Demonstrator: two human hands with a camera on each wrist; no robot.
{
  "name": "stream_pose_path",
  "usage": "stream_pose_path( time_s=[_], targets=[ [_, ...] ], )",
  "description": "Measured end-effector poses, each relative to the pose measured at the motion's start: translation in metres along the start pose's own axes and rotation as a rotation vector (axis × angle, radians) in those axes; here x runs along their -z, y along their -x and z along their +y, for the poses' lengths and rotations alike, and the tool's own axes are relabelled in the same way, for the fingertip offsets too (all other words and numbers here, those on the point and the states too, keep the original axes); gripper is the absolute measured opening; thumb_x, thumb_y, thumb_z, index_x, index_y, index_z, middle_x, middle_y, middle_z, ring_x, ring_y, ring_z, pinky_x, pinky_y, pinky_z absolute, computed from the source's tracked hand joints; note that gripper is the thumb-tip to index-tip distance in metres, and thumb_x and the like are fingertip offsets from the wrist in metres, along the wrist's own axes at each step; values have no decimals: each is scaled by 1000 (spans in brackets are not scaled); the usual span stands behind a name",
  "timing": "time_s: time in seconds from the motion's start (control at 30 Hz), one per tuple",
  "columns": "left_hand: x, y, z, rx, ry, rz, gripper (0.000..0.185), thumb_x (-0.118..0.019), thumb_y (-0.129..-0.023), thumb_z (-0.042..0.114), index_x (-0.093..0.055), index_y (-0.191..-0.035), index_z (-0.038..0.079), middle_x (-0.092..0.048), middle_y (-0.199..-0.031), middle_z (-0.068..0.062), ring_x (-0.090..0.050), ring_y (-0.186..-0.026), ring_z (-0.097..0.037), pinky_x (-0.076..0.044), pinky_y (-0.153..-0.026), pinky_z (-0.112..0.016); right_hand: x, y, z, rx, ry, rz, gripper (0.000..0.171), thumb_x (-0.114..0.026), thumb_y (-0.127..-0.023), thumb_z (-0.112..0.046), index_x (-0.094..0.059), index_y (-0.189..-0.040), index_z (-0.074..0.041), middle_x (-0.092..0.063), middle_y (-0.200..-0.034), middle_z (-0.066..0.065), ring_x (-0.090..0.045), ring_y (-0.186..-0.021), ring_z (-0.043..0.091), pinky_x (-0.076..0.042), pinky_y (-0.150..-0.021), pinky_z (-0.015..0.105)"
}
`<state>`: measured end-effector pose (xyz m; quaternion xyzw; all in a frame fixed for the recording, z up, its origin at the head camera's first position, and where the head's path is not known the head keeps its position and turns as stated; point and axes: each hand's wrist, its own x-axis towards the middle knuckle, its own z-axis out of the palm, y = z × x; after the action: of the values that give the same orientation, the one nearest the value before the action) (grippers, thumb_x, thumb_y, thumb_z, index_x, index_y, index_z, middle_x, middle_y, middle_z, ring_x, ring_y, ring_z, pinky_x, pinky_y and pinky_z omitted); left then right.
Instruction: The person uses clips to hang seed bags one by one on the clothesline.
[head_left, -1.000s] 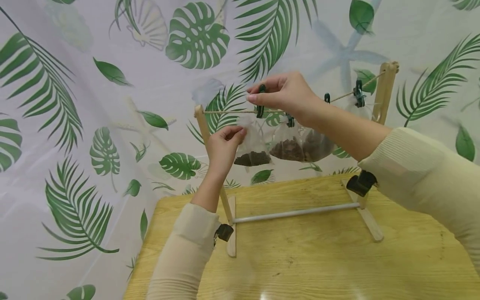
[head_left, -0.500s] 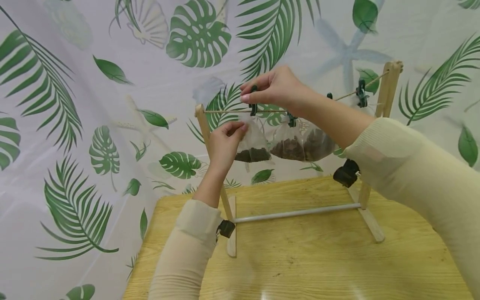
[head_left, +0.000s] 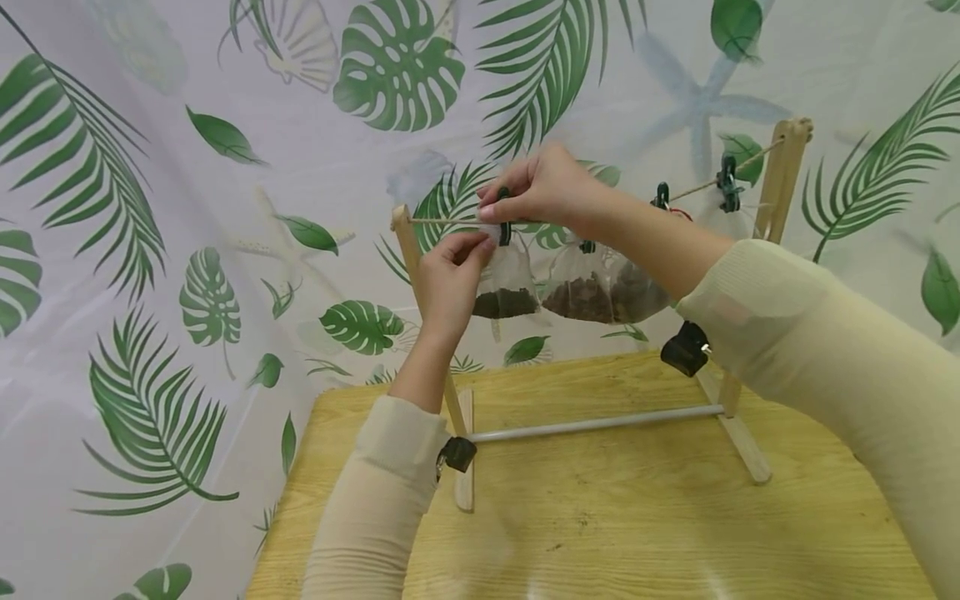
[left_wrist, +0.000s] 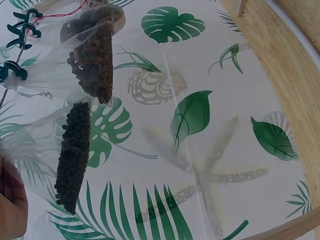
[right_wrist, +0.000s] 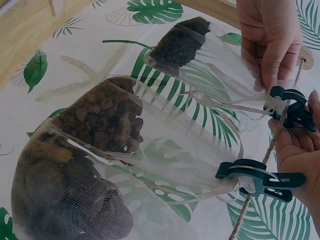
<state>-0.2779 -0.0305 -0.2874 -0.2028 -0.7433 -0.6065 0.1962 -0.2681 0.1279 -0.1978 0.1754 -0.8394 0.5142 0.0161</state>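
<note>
A small mesh bag of dark granules hangs just below the string of a wooden rack. My left hand pinches the bag's top edge right under the string. My right hand pinches a dark green clip at the string, against the bag's top. In the right wrist view that clip sits on the bag's gathered top, between the left hand's fingers and my right hand. The left wrist view shows the dark bag from the side.
To the right hang two fuller mesh bags of brown pieces, held by clips; another clip sits near the right post. The rack's white crossbar lies on a wooden table. A leaf-print sheet hangs behind.
My right hand has brought the clip left and down along the string to the bag's top. My left hand has raised the bag's top edge to meet it.
</note>
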Motion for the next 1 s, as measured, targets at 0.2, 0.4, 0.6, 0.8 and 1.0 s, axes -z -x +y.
stream_pose_path(
  time_s=[0.2,0.4,0.6,0.8,1.0],
  targets=[
    [-1,1,2,5,72,-15,19,-63,-92,11,-69,-102,-3,-66,-99,-15,-61,-84,-11,-50,-75,-20,-2,2,1,0,-25,-1,25,-69,-87,-13,-69,-106,3,-64,-118,9,-59,-96,15,-50,-85,31],
    [-1,4,6,16,98,-7,19,-63,-91,12,-70,-103,-2,-67,-101,-14,-60,-84,-7,-50,-75,-19,-2,2,2,-15,-9,-24,28,-72,-84,-14,-68,-109,-1,-68,-105,8,-61,-96,18,-49,-89,38],
    [-4,7,9,17,52,24,18,-65,-91,15,-71,-98,0,-68,-94,-12,-58,-77,-5,-47,-68,-18,3,4,0,-20,107,-83,36,-75,-82,-17,-64,-112,-4,-67,-103,12,-61,-97,21,-48,-88,37],
    [-3,11,3,17,58,20,18,-65,-90,11,-69,-99,-3,-67,-94,-15,-59,-78,-7,-46,-68,-17,9,12,-9,13,221,-81,73,-76,-81,-23,-41,-142,-6,-45,-144,12,-47,-129,23,-45,-99,36],
    [3,24,0,-70,-56,-4,20,-65,-91,14,-69,-103,-1,-66,-98,-14,-62,-82,-19,-47,-69,-19,19,37,-20,88,319,89,67,-69,-85,-39,-46,-139,-7,-50,-139,12,-52,-124,24,-44,-99,40]
  ],
)
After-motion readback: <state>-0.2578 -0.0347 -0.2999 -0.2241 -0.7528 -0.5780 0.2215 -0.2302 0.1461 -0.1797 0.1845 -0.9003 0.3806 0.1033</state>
